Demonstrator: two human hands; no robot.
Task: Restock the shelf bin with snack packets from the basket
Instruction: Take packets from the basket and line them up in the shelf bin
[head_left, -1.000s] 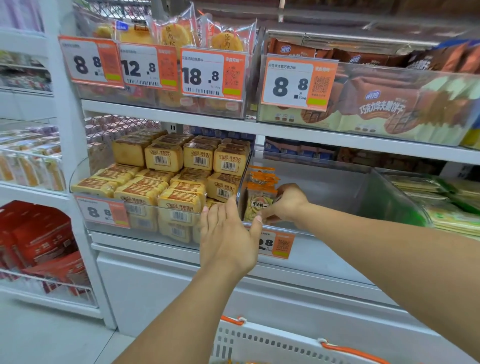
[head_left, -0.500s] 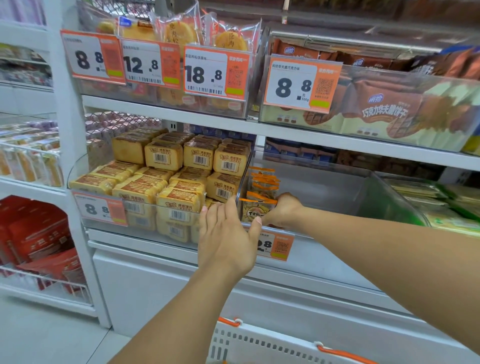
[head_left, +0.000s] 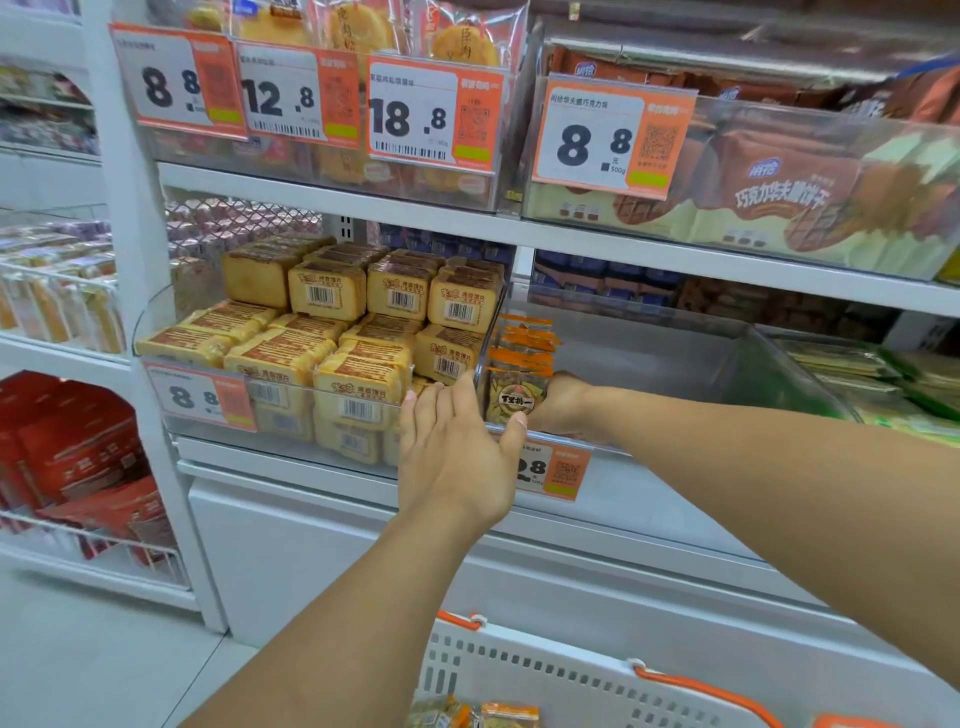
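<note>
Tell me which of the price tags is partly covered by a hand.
The lowest tag, on the front of the clear bin holding the orange-topped packets. The left hand hides its left part. The four upper tags and the 8.8 tag on the cake bin are fully visible.

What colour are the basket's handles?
Orange, on a white basket; handles show best at the head view's bottom edge.

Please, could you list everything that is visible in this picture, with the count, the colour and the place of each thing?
orange-topped snack packets: one short row, left end of the clear plastic shelf bin.
yellow wrapped cake blocks: many, neighbouring bin on the left.
orange-and-white price tags: six, bin fronts.
brown biscuit bags: several, upper right shelf.
white plastic basket with orange handles: one, bottom, holding packets.
left hand: open, at the bin's front edge.
right hand: holds the front packet.
</note>
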